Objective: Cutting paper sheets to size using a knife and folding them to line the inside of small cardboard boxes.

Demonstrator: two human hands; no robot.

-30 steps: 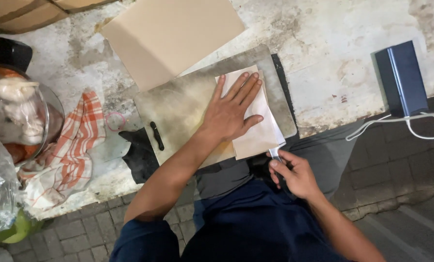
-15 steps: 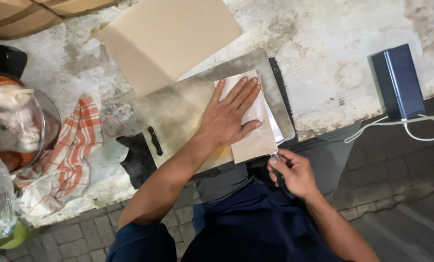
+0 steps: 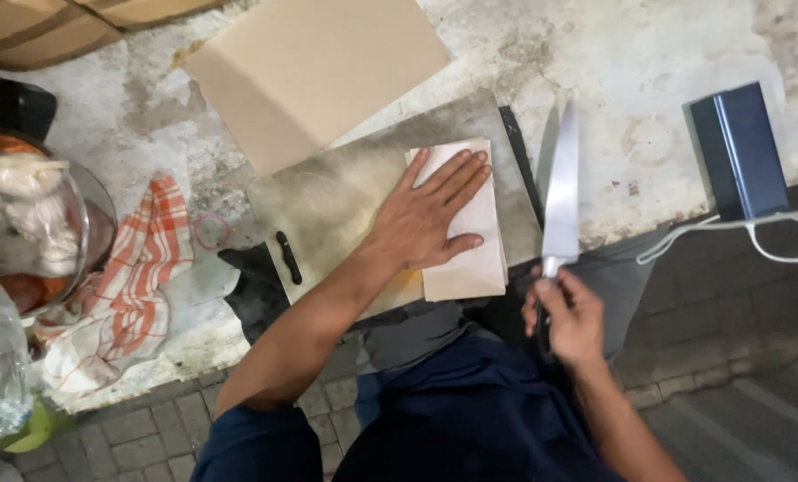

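The left hand (image 3: 430,214) lies flat, fingers spread, on a folded sheet of pale paper (image 3: 466,259) that rests on the right part of a worn cutting board (image 3: 327,201). The board sits on a stained white counter (image 3: 640,62). The right hand (image 3: 570,317) has its fingers wrapped around the handle of a large knife (image 3: 561,192), whose blade points away from the person, just right of the board and clear of the paper.

A tan cardboard sheet (image 3: 314,67) lies beyond the board, overlapping its far edge. At the far left, a glass bowl (image 3: 37,228) holds pale lumps of something, with reddish pieces beneath; what they are cannot be told. Beside it lies a crumpled orange-checked cloth (image 3: 127,290). At the right, a dark blue box (image 3: 740,147) sits with a white cable (image 3: 729,232) running past it.
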